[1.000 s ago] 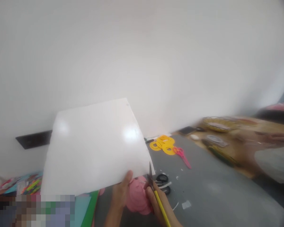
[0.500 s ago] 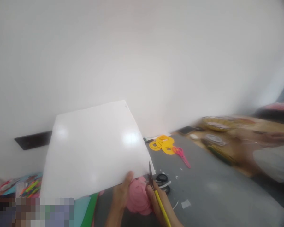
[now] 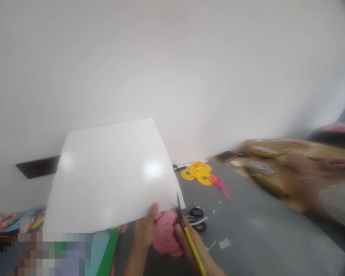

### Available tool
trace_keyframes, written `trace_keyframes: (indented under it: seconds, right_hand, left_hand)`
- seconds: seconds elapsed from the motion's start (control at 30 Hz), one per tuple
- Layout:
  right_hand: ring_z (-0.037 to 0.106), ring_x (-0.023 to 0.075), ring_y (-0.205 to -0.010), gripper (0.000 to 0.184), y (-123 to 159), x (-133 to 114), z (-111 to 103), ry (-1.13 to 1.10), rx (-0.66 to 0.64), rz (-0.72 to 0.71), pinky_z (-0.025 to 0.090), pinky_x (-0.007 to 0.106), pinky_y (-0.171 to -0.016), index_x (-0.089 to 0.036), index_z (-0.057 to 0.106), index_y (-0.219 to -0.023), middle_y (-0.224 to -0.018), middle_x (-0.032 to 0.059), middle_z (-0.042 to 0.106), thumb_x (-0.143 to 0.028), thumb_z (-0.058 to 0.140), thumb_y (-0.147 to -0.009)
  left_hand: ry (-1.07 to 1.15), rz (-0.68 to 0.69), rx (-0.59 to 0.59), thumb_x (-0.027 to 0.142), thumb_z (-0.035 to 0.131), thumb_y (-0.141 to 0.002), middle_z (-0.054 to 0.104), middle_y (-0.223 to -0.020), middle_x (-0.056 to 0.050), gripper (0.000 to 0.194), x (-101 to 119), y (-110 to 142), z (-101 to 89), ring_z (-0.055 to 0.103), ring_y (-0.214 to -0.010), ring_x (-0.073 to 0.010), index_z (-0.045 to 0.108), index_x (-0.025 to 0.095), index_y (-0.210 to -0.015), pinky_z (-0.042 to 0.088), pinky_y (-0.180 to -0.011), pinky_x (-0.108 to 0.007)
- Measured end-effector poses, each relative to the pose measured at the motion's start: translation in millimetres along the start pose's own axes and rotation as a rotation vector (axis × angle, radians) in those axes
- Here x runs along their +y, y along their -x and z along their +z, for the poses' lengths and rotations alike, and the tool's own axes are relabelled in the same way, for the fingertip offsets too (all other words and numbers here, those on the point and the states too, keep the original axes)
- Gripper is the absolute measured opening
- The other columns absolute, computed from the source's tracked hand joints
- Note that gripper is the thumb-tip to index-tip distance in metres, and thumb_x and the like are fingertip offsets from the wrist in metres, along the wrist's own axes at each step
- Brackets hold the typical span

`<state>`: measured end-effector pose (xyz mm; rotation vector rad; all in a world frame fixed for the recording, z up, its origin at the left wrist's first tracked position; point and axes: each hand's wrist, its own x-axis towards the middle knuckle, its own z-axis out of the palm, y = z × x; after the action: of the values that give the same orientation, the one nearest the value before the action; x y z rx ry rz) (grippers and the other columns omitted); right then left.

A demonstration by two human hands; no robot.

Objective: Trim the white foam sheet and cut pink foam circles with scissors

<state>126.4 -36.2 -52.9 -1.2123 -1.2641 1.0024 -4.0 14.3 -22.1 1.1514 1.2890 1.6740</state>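
Head view: a white sheet (image 3: pixel 109 176) tilts over the left edge of the desk (image 3: pixel 255 218), pinched in the left hand (image 3: pixel 145 230); pink discs (image 3: pixel 163 235) lie between both hands; the right hand (image 3: pixel 185 245) grips a yellow-handled cutter (image 3: pixel 191 243), blade at the sheet's right corner; yellow rings (image 3: pixel 199 169) lie near the desk's far edge.
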Motion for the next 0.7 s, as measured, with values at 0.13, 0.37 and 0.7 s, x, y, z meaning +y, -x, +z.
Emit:
trace_keyframes:
  seconds: [0.13,0.37,0.7]
  right_hand:
    - [0.057,0.0182,-0.061,0.061,1.2,-2.7,-2.1,0.015,-0.032,0.013,0.041,0.027,-0.057,-0.018,0.057,-0.086,-0.067,0.0052,0.064,-0.074,0.033,-0.082]
    - [0.057,0.0181,-0.057,0.057,2.5,-2.4,-1.6,0.02,0.006,0.013,0.044,0.027,-0.058,-0.019,0.059,-0.087,-0.063,0.0038,0.062,-0.07,0.036,-0.084]
    - [0.058,0.0207,-0.062,0.055,-5.0,5.3,0.5,0.094,0.043,-0.064,0.044,0.029,-0.062,-0.016,0.061,-0.092,-0.068,0.0062,0.063,-0.063,0.034,-0.089]
  left_hand:
    - [0.058,-0.05,0.004,0.044,0.074,-0.069,0.074,-0.098,-0.007,0.051,-2.0,-1.5,-0.3,0.066,-0.102,-0.0275,0.066,0.02,-0.113,0.047,-0.1,-0.041]
    - [0.057,-0.076,-0.001,0.043,0.075,-0.068,0.071,-0.109,-0.008,0.055,-3.5,1.3,-0.3,0.061,-0.112,-0.0279,0.064,0.02,-0.116,0.04,-0.107,-0.042]
    - [0.034,-0.108,-0.004,0.039,0.075,-0.069,0.07,-0.111,-0.011,0.048,-10.1,1.1,-0.3,0.059,-0.114,-0.0287,0.066,0.017,-0.11,0.037,-0.109,-0.043]
